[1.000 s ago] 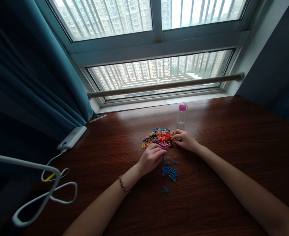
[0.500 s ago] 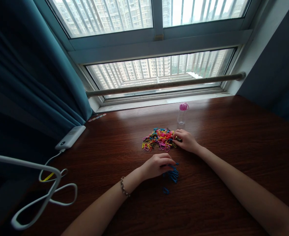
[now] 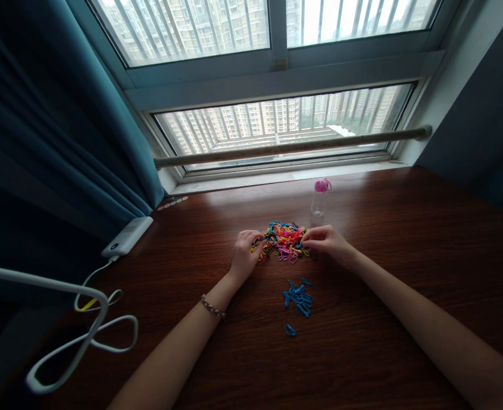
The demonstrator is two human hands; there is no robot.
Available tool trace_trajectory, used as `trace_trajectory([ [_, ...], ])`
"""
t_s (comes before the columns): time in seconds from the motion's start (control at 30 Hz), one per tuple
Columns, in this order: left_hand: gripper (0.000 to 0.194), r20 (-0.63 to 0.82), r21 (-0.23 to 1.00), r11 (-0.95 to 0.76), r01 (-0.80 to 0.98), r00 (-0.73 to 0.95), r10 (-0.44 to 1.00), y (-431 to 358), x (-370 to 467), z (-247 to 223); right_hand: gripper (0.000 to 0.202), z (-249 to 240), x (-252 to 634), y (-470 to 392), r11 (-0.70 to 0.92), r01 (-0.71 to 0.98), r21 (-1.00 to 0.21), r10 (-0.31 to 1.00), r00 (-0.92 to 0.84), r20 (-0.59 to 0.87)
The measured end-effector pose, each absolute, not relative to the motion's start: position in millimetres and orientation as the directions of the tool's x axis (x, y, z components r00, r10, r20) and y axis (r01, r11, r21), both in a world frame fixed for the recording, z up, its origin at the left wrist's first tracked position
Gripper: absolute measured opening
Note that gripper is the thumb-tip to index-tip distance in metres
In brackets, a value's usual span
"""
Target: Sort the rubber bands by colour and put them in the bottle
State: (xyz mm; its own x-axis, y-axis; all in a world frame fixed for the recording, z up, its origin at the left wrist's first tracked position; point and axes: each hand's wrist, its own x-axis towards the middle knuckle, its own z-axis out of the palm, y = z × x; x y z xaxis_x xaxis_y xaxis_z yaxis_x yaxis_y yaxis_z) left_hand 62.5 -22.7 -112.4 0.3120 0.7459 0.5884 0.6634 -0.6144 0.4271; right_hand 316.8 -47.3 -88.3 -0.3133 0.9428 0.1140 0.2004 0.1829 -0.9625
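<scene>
A heap of small multicoloured loops point(image 3: 283, 240) lies on the brown wooden table point(image 3: 362, 341). My left hand point(image 3: 248, 250) touches the heap's left edge, its thumb and fingers apart around a few loops. At the right edge is my right hand point(image 3: 324, 240), its fingertips pinched together among the loops; what they hold is too small to make out. Nearer to me lies a smaller group of blue loops point(image 3: 300, 299), with a single blue loop point(image 3: 290, 330) just below it.
Behind the heap stands a clear bottle with a pink lid point(image 3: 318, 199). A white power bank point(image 3: 127, 236) with a white cable point(image 3: 93, 336) is at the left, beside a blue curtain point(image 3: 106, 142). A metal rail point(image 3: 294, 149) crosses the window.
My left hand has moved from the blue loops up and left to the big heap, leaving the blue group uncovered. My right hand's fingers have straightened at the heap's right edge.
</scene>
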Motion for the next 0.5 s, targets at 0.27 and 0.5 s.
trace_trajectory([
  [0.27,0.027,0.473,0.182,-0.756,0.629,0.618,0.628,-32.6,69.1,-113.5,0.038,-84.8,319.0,-47.8,0.055,0.194,-0.979,0.869,-0.493,-0.048],
  [0.5,0.019,0.542,0.198,-0.739,0.644,0.556,0.63,-25.9,65.9,-122.2,0.025,-112.2,351.8,-22.3,0.21,0.473,-0.855,0.977,-0.06,0.207],
])
